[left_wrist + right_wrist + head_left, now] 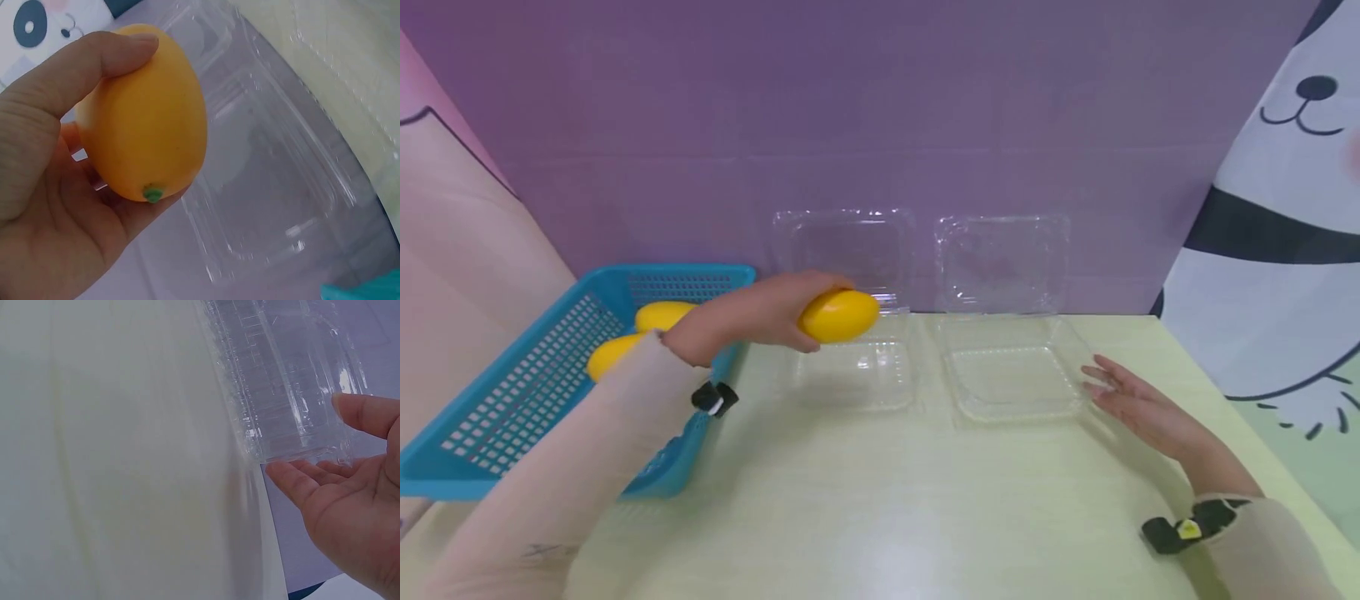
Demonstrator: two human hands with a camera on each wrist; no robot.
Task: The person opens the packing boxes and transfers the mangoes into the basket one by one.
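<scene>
My left hand (767,310) grips a yellow mango (840,316) above the left clear plastic container (850,375). In the left wrist view the thumb lies over the mango (147,119), whose small green stem end shows. At the right side of the other clear container (1015,379) is my right hand (1150,412), its fingers extended and holding nothing. Its fingertips (284,475) are close against that container's edge in the right wrist view; whether they touch it, I cannot tell. Both containers have their lids raised.
A blue plastic basket (565,333) stands on the left with two more yellow mangoes (662,315) visible, partly behind the left arm. Against the purple backdrop (880,100) stand the container lids (1003,262). The pale table (880,500) extends in front.
</scene>
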